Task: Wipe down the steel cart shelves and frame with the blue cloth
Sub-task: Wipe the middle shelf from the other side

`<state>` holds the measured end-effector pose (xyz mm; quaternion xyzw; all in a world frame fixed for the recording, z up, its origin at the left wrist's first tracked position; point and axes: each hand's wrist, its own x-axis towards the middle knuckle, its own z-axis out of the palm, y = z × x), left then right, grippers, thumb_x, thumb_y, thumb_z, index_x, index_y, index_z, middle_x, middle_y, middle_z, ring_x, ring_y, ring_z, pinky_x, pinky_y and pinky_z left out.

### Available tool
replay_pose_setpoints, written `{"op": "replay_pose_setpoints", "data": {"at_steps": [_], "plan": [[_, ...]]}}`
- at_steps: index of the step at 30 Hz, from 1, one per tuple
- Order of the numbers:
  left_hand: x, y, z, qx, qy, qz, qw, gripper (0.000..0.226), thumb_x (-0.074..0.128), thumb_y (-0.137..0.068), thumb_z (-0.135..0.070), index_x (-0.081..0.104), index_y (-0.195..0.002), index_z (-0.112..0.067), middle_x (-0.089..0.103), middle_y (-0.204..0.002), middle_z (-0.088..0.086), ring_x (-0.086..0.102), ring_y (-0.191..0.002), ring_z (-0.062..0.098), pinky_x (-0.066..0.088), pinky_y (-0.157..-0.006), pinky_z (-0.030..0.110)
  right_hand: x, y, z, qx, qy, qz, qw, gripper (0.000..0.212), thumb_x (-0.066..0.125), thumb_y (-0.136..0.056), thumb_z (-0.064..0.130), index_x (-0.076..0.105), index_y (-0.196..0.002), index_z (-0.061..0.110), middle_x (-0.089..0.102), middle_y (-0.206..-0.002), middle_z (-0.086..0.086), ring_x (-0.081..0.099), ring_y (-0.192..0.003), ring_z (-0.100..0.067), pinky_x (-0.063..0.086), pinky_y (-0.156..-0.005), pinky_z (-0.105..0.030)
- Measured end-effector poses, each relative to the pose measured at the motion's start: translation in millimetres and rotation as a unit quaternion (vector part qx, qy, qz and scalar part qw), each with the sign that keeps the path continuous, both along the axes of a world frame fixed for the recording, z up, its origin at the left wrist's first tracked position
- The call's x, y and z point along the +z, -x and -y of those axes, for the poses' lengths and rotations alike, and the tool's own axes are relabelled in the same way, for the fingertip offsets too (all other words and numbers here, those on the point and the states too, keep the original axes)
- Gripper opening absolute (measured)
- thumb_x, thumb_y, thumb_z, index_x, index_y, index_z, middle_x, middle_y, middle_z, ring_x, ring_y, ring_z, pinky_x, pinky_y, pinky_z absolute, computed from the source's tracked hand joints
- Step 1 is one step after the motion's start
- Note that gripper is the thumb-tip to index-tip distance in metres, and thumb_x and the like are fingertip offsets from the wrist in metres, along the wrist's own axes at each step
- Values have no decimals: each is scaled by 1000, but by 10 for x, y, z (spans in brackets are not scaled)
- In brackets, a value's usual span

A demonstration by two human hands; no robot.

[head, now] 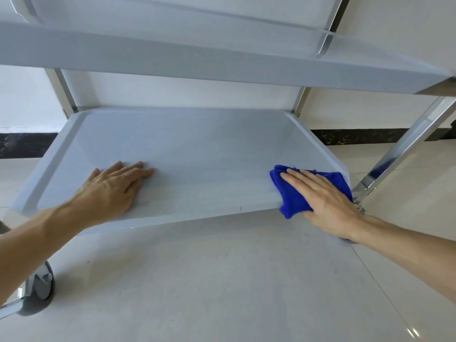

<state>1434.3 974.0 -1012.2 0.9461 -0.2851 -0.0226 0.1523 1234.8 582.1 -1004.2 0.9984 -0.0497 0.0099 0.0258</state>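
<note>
flatly, right hand [328, 201] on fuzzy blue cloth [291, 193]

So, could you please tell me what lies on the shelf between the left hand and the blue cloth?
Nothing: in the head view, only bare shelf lies between the left hand and the blue cloth.

No legible text or labels anywhere.
</note>
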Motion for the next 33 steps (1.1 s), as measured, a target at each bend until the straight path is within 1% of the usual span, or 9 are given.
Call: {"op": "replay_pose_setpoints", "data": {"at_steps": [6,9,12,17,20,24,27,30,33], "plan": [[56,-65,24,29,29,-75,996,39,39,-104,-28,47,-140,-39,38,-154,-11,33,-141,20,19,-113,38,-90,-376,-1045,85,17,38,995,89,62,-86,15,12,-158,24,14,-166,2,15,-152,-25,10,-123,-42],[168,-82,16,97,54,-106,988,34,43,-102,-26,51,-131,-42,53,-141,4,56,-113,28,38,-96,37,-180,-666,-1744,128,12,47,991,99,70,-83,14,6,-159,22,11,-167,-3,13,-152,-30,10,-123,-46],[258,-84,6,131,77,-55,987,36,43,-102,-23,51,-137,-29,48,-146,7,52,-118,30,38,-89,36,-168,-814,-2023,145,-9,22,989,106,77,-81,19,3,-158,20,8,-166,-5,9,-152,-31,9,-123,-49],[373,149,84,75,149,17,986,30,47,-100,-17,58,-127,-25,54,-135,3,56,-101,19,42,-83,32,193,-676,-1608,190,-198,2,962,86,73,-80,53,38,-147,14,48,-145,1,40,-134,-16,30,-114,-36],[440,441,345,-8,176,41,983,29,50,-97,-17,61,-122,-26,55,-129,-6,59,-97,19,44,-86,33,263,-542,-1131,97,-227,90,965,53,55,-96,46,53,-135,11,60,-131,-2,52,-121,-18,33,-103,-19],[361,814,858,-144,58,87,984,43,46,-97,-42,49,-137,-27,45,-144,-8,47,-126,20,33,-104,31,225,-439,-550,-88,-215,30,972,48,40,-105,35,39,-149,16,39,-156,0,37,-142,-17,25,-108,-21],[132,952,1065,-209,-109,120,964,71,34,-97,-61,11,-156,-29,12,-164,-7,16,-149,24,16,-119,46,126,-430,-452,-90,-156,-18,983,50,35,-107,32,34,-152,12,31,-161,-2,26,-148,-17,19,-118,-27],[-76,889,966,-231,-167,184,941,70,31,-102,-50,-11,-155,-31,1,-166,-3,7,-152,29,11,-119,54,-12,-386,-435,-82,-119,8,990,47,31,-108,28,34,-152,12,30,-161,-2,24,-149,-17,15,-119,-29],[-108,737,582,-239,-178,205,932,70,42,-102,-38,1,-158,-31,11,-166,-2,16,-151,31,19,-117,53,-77,-322,-432,-79,-121,49,988,46,30,-107,27,38,-150,14,35,-159,0,27,-147,-17,17,-118,-31]]}}
